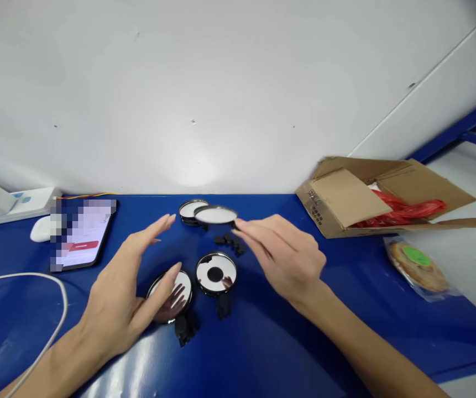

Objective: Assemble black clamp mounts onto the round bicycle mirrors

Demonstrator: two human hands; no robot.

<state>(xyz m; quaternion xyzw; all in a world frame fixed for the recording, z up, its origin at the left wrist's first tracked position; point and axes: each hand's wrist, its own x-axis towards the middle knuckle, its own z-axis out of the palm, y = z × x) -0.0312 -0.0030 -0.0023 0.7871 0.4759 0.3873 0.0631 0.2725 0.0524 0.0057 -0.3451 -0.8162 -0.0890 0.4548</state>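
Between thumb and fingers, my right hand (285, 254) pinches a small round mirror (216, 214) by its black mount, holding it nearly level above the table. My left hand (125, 282) is open, fingers apart, over a round mirror (182, 292) with a black clamp (185, 330). To the right of that lies another round mirror (228, 271) with a black dot in its centre and its own black mount (223, 305). Behind the held mirror is a small stack of round mirrors (190, 209), partly hidden. Several small black parts (229, 241) lie near my right fingertips.
A phone (82, 235) lies at the left beside a white rounded object (42, 228) and a white power strip (34, 202). A white cable (64, 298) crosses my left forearm. An open cardboard box (329, 204) holds a red plastic bag (407, 210); a wrapped round pastry (422, 268) lies before it.
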